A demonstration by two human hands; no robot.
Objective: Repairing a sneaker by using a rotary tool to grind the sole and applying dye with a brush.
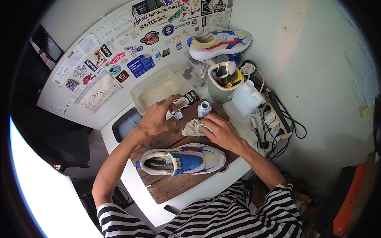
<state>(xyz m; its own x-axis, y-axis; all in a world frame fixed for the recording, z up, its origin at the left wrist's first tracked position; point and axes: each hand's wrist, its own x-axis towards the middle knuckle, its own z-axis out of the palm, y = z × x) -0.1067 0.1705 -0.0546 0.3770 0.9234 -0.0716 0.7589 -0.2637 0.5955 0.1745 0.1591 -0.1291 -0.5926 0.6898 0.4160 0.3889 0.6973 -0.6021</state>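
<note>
My left hand [158,116] hovers over the wooden board [166,190], its fingers curled round something small at the fingertips that I cannot make out. Just beside those fingertips is a small round white cap [178,116]. My right hand [221,131] is closed on a crumpled off-white cloth [192,128] at the middle of the board. Behind the cloth, an uncapped small bottle [204,109] with a dark mouth stands upright. In front of both hands lies a cream, blue and red sneaker [194,159], toe to the right, without visible laces.
Behind the board are a clear plastic tub [156,90] and a dark-rimmed tray [124,123]. Rightward stand a bin of tools [222,93], a white jug [247,97] and a power strip [281,115] with tangled cables. The matching sneaker [219,43] rests at the back.
</note>
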